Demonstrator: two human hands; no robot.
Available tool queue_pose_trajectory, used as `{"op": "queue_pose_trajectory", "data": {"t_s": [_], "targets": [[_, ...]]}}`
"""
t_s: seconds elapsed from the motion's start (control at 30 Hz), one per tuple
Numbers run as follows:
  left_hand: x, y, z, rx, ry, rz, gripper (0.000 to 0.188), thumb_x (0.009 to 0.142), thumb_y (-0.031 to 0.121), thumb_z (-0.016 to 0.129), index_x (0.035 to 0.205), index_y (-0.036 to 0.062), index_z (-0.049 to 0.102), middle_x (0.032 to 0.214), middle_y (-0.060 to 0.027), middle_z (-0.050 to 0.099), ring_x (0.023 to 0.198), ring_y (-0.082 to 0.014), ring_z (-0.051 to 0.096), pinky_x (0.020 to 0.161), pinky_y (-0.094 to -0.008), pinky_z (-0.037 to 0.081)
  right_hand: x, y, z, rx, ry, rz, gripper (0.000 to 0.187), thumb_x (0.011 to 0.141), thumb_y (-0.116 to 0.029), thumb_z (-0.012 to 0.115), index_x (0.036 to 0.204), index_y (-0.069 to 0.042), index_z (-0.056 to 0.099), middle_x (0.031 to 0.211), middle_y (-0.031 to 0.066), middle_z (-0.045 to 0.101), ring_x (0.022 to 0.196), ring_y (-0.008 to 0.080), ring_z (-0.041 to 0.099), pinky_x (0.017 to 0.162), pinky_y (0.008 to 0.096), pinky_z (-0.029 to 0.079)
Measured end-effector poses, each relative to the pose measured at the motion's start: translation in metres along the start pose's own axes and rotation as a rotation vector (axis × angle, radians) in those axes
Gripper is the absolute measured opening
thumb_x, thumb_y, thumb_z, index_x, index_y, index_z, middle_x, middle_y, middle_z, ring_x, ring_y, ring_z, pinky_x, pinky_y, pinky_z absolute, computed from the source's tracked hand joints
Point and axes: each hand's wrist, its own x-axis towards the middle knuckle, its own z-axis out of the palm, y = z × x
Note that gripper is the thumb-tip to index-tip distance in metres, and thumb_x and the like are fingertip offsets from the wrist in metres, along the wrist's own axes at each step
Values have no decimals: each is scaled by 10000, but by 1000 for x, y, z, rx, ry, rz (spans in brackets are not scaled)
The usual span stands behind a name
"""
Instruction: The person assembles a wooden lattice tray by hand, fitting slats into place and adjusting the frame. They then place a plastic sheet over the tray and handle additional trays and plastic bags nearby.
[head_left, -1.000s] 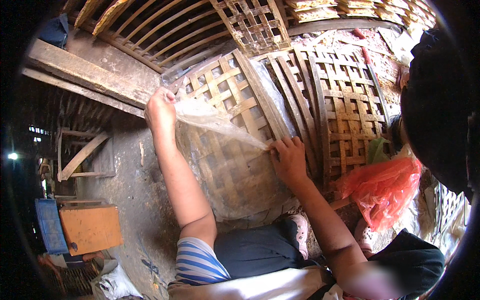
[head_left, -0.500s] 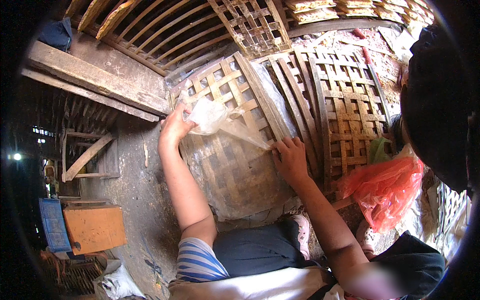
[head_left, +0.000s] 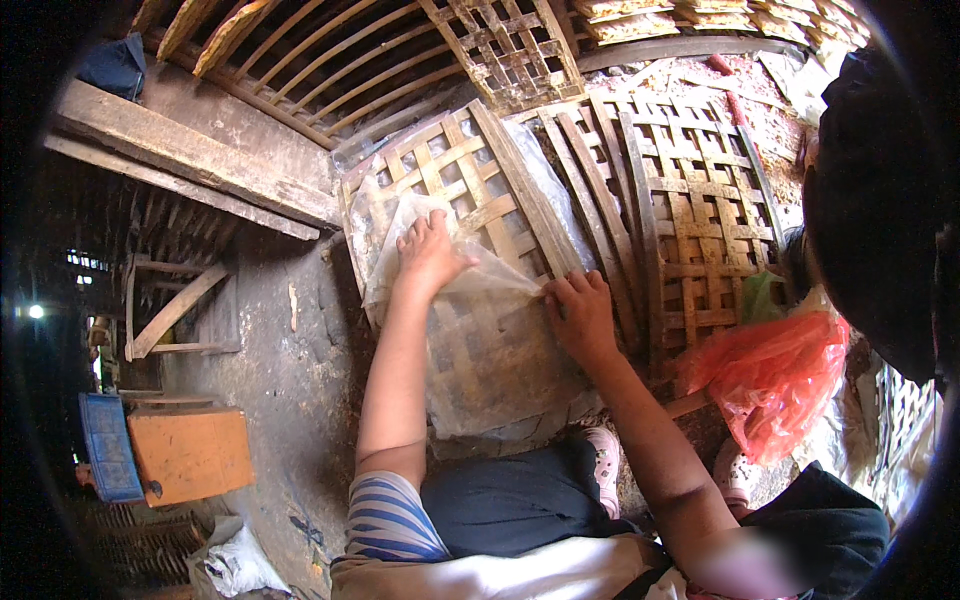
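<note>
A clear, wrinkled plastic sheet [head_left: 490, 345] covers the near part of a woven bamboo tray [head_left: 465, 185] with a wooden edge bar. My left hand [head_left: 432, 258] rests on the sheet's bunched upper part, fingers apart and thumb stretched toward the right. At the tray's right edge, my right hand [head_left: 582, 308] pinches a corner of the sheet, and the plastic is drawn into a fold between both hands. The sheet's lower part lies over the lattice, which shows through it.
More woven bamboo trays [head_left: 700, 220] lean together on the right. A red plastic bag [head_left: 775, 375] lies near my right forearm. Beyond stands a slatted rack [head_left: 350, 60]. To the left are a wooden beam [head_left: 190, 160] and an orange box [head_left: 190, 457]. Another person's dark-clothed body [head_left: 875, 220] is at right.
My left hand has moved right and inward from the tray's left edge, loosening its grasp and spreading the bunched plastic over the upper left. My right hand has stayed at its corner.
</note>
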Motion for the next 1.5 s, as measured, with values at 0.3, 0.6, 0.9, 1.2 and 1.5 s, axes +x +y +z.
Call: {"op": "queue_pose_trajectory", "data": {"t_s": [0.3, 0.6, 0.9, 1.2, 1.5], "targets": [[51, -104, -3, -620, -49, -117, 210, 804, 185, 648, 968, 52, 645, 701, -48, 628, 558, -173, 571, 547, -351, 497, 2, 0, 1, -12, 47, -15, 111, 752, -58, 667, 844, -95, 617, 818, 75, 560, 828, 299, 509, 760, 408, 413], [155, -93, -34, -2448, -95, 98, 340, 986, 197, 432, 1238, -28, 474, 1296, -174, 528, 1210, -303, 499, 1054, -457, 391, 0, 9, 2, -33, 29, -30, 115, 758, -47, 657, 856, -99, 624, 805, 74, 552, 817, 299, 498, 758, 402, 410], [181, -42, -7, -2437, 227, 322, 596, 909, 88, 444, 1464, 94, 226, 1481, -227, 333, 1399, -344, 287, 1151, -484, 211, 3, 4, 3, 129, 108, 45, 243, 755, -6, 641, 980, -97, 631, 842, 71, 579, 828, 297, 519, 782, 407, 420], [159, -47, 58, -753, 188, 281, 635, 951, 329, 536, 1450, 26, 288, 1399, -228, 444, 1315, -321, 412, 1089, -372, 304, -1, -4, -4, 48, 34, 66, 278, 767, -37, 647, 1037, -104, 652, 862, 84, 581, 842, 307, 518, 795, 412, 426], [121, -19, 38, -573, 380, 383, 522, 904, 254, 603, 1371, 97, 431, 1343, -188, 500, 1254, -347, 465, 1077, -443, 315, -2, 63, -48, -418, 68, 696, 658, 832, -352, 674, 1382, -93, 423, 1326, 200, 470, 1262, 338, 394, 1040, 478, 318]]}}
